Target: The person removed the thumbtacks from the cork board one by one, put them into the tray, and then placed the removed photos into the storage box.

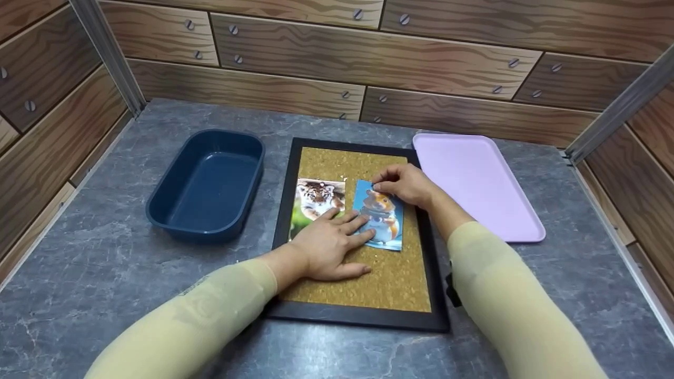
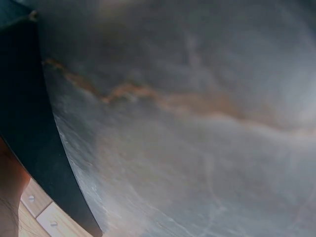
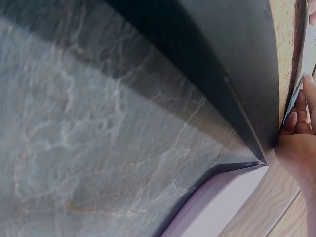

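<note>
Taking the board's middle as the clock's centre and twelve as the far side, two pale yellow sleeves come in nearest, the left sleeve (image 1: 184,321) from eight o'clock and the right sleeve (image 1: 505,295) from four. Between them lies a rectangular cork board (image 1: 389,287) in a flat black frame (image 1: 363,315), on a grey marble-patterned tabletop (image 1: 84,263).

The left hand (image 1: 331,245) lies palm down over the cork, fingers spread apart. Its fingertips rest on the lower left of an upright paper picture of an orange-and-white hamster on blue (image 1: 390,226), which lies on the cork at one o'clock. At ten o'clock on the cork is a paper picture of a tiger on green (image 1: 316,195), its lower right part under the left hand.

The right hand (image 1: 408,184) reaches the hamster picture's top edge, thumb and bent forefinger clamped on it; whether they also hold something small is hidden.

Beyond the frame, a deep navy-blue rectangular tub with rounded corners (image 1: 205,189) stands at ten o'clock, well apart from the board. A shallow lilac rectangular tray (image 1: 468,179) lies at two o'clock, just beside the frame. Farthest, at twelve, rises a wood-plank-patterned wall (image 1: 316,58).
</note>
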Motion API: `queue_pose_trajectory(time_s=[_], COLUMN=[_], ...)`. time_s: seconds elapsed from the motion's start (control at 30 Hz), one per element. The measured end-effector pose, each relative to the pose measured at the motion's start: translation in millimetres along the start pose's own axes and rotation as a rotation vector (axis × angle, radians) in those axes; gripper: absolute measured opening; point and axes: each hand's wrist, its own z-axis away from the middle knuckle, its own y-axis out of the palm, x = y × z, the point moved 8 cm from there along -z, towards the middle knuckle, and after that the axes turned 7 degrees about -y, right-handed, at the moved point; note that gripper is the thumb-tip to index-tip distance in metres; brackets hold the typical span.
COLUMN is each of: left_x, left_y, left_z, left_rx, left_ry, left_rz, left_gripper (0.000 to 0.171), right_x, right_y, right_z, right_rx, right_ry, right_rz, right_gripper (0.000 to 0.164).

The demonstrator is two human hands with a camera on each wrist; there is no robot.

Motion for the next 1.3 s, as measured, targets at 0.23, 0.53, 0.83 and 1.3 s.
queue_pose_trajectory(time_s=[0.23,0.53,0.83,1.3], left_x=[0.5,0.3,-0.2,0.0], left_y=[1.3,0.1,-0.2,-0.6], left_z=[-0.2,0.3,0.4,0.4], left_rx=[0.005,-0.003,-0.004,-0.012], left_ry=[-0.001,-0.002,-0.001,0.000], left_rz=[0.000,-0.001,0.004,0.019], left_gripper=[0.083,0.083,0.082,0.082], right_x=[1.2,2.7,0.8,5.5], right_y=[-0.4,-1.4,-0.7,-0.5], right_z=[0.6,0.3,-0.7,-0.3], right_rx=[-0.007,-0.021,-0.035,-0.059], right_ry=[0.007,-0.021,-0.021,-0.063], right_rz=[0.023,0.045,0.051,0.108], right_gripper=[0.020,0.020,0.019,0.020])
